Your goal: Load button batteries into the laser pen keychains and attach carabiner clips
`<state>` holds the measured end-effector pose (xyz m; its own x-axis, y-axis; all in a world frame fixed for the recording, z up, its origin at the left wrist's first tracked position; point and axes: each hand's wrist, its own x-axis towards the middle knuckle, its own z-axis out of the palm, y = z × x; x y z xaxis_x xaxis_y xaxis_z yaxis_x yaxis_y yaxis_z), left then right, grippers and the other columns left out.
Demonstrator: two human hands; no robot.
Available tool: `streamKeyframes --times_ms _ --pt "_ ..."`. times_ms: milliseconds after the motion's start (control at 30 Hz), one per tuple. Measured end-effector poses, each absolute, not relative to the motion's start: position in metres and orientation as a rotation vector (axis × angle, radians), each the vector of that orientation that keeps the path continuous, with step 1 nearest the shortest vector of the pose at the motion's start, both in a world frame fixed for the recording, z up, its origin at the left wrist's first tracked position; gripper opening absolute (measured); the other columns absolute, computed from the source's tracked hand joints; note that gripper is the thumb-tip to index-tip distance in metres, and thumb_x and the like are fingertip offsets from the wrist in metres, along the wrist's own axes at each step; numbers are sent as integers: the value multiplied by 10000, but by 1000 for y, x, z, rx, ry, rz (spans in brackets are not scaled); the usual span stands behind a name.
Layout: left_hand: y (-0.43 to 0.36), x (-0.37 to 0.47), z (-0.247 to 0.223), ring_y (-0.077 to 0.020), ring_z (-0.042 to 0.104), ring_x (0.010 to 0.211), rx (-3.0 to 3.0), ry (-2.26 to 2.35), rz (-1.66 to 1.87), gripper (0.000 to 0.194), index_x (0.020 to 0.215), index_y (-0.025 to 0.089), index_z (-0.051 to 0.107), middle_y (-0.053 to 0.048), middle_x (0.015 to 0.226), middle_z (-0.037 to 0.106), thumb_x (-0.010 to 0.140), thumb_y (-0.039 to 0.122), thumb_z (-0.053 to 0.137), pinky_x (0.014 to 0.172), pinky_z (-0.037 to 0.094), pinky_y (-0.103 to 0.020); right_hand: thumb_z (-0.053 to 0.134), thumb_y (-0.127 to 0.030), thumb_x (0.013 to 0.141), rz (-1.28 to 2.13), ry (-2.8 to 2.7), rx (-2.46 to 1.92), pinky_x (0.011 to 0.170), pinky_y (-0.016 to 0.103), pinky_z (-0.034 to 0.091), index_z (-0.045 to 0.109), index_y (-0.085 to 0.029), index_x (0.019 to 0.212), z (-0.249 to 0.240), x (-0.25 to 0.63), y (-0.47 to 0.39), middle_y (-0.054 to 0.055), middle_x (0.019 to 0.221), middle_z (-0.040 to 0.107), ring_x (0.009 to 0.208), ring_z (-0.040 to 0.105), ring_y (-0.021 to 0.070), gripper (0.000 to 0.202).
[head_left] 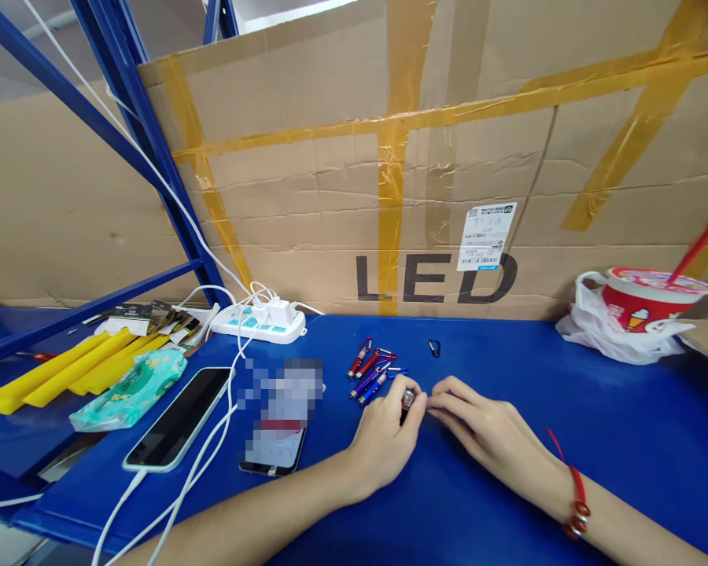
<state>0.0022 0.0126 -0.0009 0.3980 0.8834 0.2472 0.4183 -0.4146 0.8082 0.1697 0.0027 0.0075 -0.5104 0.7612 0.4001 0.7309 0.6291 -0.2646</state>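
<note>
over the worktop (448, 511), the left hand (383, 440) has its grip closed on a small silver-ended tube (408, 398), best held steady beside the right hand (495, 427), whose bunched fingertips' hold i cannot tell.

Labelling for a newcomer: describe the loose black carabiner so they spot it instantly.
Behind the blue table stands a big cardboard sheet lettered LED. Just below its E, on the table beyond the left hand, lies the small black carabiner. Unlike the red and blue penlights nearby, it's a bare loop lying alone.
</note>
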Motion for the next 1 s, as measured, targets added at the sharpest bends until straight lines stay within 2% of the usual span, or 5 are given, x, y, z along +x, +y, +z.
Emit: streamKeyframes --times_ms 167,600,800,1000 --pt "11 2 0 -125 488 483 2028 1150 881 161 853 221 441 70 516 463 924 311 326 523 348 -216 288 -241 927 14 -2291 -1206 583 222 502 522 -223 1063 11 171 3 52 975 570 685 619 121 272" --pt "13 1 -2 -116 461 470 1965 1125 914 165 826 220 378 78 519 438 928 326 304 526 346 -220 315 -258 920 75 -2263 -1176 646 220 505 523 -233 1052 12 171 4 50 987 589 717 623 122 248" --pt "12 1 -1 -106 453 463 1971 981 926 211 809 207 410 78 502 424 931 345 307 527 342 -213 311 -254 912 59 -2269 -1163 558 207 489 534 -227 1030 11 171 3 49 962 606 651 620 116 254" --pt "12 0 -2 -106 443 465 1992 986 904 194 814 211 408 80 503 431 932 328 308 532 341 -213 342 -252 906 95 -2291 -1160 567 211 480 523 -235 1033 8 172 5 37 933 625 666 630 122 221"
